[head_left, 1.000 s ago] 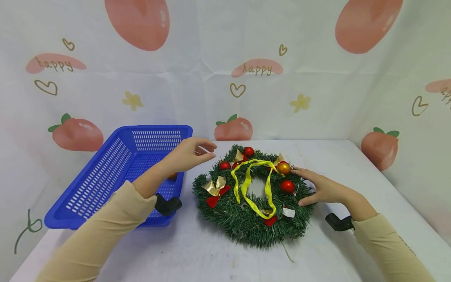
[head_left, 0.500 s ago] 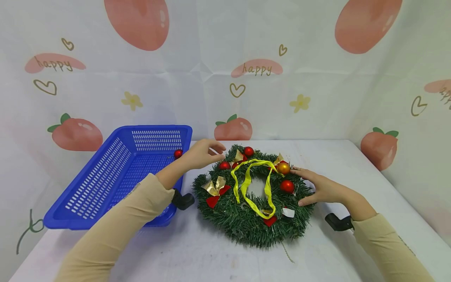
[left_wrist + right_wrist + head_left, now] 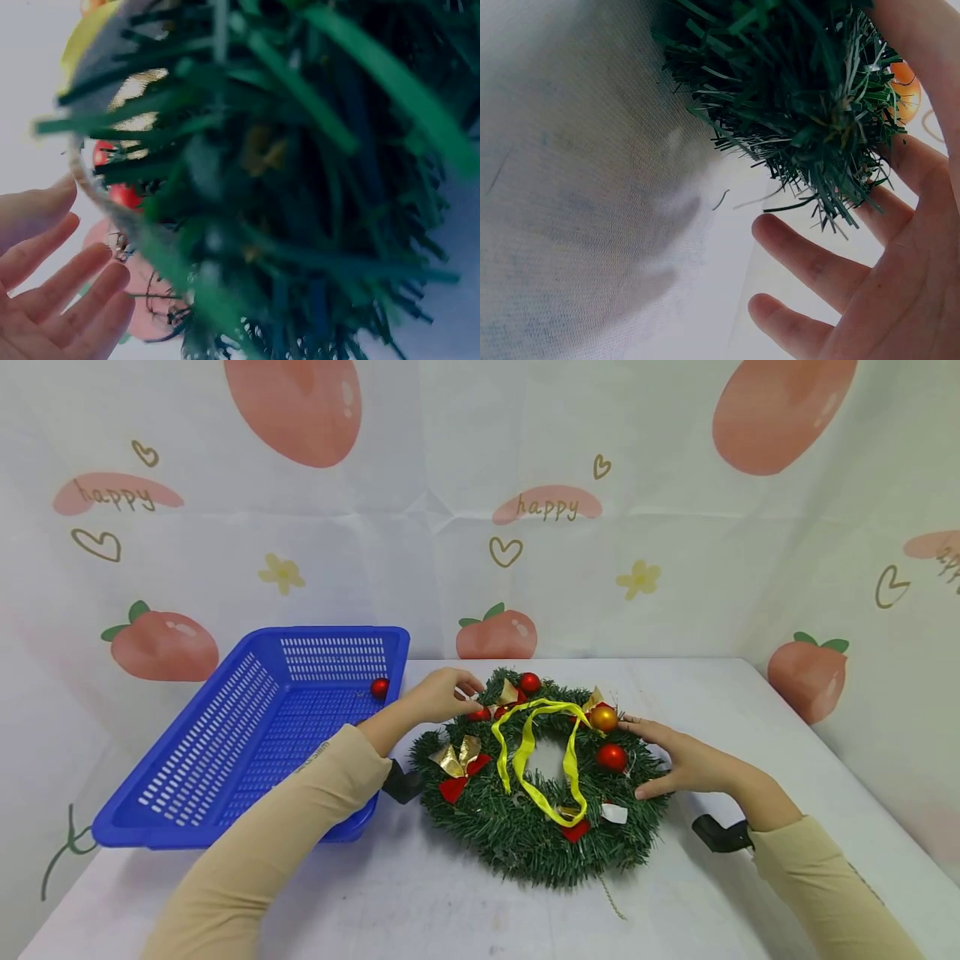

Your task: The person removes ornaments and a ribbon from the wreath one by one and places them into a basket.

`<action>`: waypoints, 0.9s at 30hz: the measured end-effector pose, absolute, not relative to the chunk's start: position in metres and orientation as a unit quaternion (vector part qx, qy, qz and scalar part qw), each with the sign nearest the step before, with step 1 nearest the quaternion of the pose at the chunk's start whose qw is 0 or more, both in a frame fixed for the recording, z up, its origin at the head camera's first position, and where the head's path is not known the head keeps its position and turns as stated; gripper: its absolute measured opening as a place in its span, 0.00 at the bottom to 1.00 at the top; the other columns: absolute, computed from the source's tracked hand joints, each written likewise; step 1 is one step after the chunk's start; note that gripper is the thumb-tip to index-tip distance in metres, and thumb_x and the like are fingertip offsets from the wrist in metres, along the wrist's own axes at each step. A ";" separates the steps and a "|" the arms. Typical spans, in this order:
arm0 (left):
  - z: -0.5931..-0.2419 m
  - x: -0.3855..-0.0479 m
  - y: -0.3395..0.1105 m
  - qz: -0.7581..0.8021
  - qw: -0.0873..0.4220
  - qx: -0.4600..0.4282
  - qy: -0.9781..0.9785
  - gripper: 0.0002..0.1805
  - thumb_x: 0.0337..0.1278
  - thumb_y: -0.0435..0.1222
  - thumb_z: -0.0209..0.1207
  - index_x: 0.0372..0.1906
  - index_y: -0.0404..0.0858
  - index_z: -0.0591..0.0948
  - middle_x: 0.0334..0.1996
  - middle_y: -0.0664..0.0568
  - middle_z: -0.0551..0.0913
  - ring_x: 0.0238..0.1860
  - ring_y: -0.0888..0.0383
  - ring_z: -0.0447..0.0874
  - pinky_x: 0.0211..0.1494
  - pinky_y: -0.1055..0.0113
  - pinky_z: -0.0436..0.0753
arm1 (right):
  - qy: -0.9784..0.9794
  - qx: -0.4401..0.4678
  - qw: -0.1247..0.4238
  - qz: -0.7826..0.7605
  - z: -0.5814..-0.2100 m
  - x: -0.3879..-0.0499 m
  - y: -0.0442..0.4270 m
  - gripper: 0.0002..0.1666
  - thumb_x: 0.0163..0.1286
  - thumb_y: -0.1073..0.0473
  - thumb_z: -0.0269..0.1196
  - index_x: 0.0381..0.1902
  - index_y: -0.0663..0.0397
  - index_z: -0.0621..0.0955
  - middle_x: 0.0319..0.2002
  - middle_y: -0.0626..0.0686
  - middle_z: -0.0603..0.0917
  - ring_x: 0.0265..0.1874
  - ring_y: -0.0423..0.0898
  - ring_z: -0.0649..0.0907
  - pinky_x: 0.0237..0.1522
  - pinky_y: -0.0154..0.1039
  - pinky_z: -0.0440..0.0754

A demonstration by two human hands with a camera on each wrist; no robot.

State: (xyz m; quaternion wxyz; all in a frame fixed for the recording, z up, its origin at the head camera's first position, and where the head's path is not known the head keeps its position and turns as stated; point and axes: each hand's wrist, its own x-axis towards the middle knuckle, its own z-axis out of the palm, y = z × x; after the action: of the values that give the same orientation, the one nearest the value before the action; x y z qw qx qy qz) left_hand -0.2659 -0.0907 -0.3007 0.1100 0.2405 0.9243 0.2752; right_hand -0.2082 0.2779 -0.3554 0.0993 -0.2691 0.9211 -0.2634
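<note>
A green tinsel wreath [image 3: 517,835] lies on the table, bearing red baubles [image 3: 612,757], a gold bauble [image 3: 603,718], gold-and-red bows [image 3: 459,760] and a loose yellow ribbon [image 3: 527,747]. My left hand [image 3: 444,693] is at its upper left edge, fingertips over a red bauble that they partly cover. In the left wrist view that hand [image 3: 67,292] has loosely bent fingers beside the tinsel; contact is unclear. My right hand [image 3: 693,762] rests against the wreath's right side, thumb and fingers spread. The right wrist view shows its fingers [image 3: 810,262] relaxed, some touching the tinsel.
A blue perforated basket [image 3: 180,837] stands left of the wreath, partly under my left forearm. A red bauble [image 3: 380,688] lies inside it. The white table [image 3: 480,922] meets a printed cloth backdrop [image 3: 420,568]. A white tag [image 3: 614,812] sits on the wreath.
My left hand has moved right and slightly down, from over the basket's edge to the wreath's upper left. The basket's red bauble has come into sight. My right hand stays put.
</note>
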 end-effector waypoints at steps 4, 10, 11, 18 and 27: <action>-0.302 -0.268 -0.090 0.278 0.121 0.232 0.924 0.21 0.60 0.35 0.57 0.57 0.32 0.75 0.56 0.35 0.76 0.55 0.43 0.79 0.55 0.56 0.80 | 0.921 -0.269 0.099 -0.265 -0.356 -0.209 0.278 0.57 0.49 0.44 0.72 0.69 0.62 0.59 0.69 0.71 0.56 0.65 0.71 0.60 0.58 0.70 0.62; -0.304 -0.272 -0.091 0.271 0.133 0.226 0.926 0.21 0.60 0.36 0.58 0.57 0.33 0.75 0.56 0.36 0.77 0.55 0.44 0.79 0.55 0.56 0.80 | 0.920 -0.268 0.101 -0.269 -0.356 -0.209 0.279 0.57 0.49 0.44 0.72 0.69 0.62 0.58 0.69 0.71 0.56 0.65 0.71 0.59 0.58 0.70 0.62; -0.304 -0.273 -0.091 0.268 0.135 0.226 0.927 0.21 0.59 0.36 0.58 0.57 0.33 0.76 0.55 0.36 0.77 0.55 0.44 0.78 0.55 0.56 0.80 | 0.920 -0.268 0.101 -0.269 -0.356 -0.209 0.279 0.57 0.49 0.44 0.72 0.69 0.62 0.58 0.69 0.71 0.56 0.65 0.71 0.60 0.58 0.70 0.62; -0.306 -0.274 -0.091 0.238 0.152 0.239 0.929 0.21 0.59 0.35 0.59 0.57 0.34 0.76 0.54 0.38 0.79 0.55 0.45 0.78 0.55 0.57 0.79 | 0.920 -0.265 0.106 -0.269 -0.356 -0.210 0.279 0.58 0.49 0.44 0.72 0.70 0.62 0.58 0.69 0.71 0.56 0.66 0.71 0.59 0.59 0.70 0.61; -0.309 -0.275 -0.088 0.192 0.162 0.250 0.935 0.21 0.59 0.34 0.57 0.58 0.35 0.76 0.51 0.39 0.81 0.54 0.47 0.79 0.54 0.59 0.80 | 0.920 -0.267 0.105 -0.268 -0.356 -0.210 0.279 0.57 0.49 0.44 0.72 0.69 0.62 0.58 0.69 0.70 0.56 0.65 0.71 0.60 0.58 0.70 0.62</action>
State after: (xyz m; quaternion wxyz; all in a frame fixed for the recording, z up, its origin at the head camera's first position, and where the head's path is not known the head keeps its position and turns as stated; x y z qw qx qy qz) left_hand -0.2747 -0.0881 -0.3094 0.1619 0.2495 0.9352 0.1922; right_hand -0.2097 0.2789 -0.3561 0.1052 -0.2668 0.9197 -0.2681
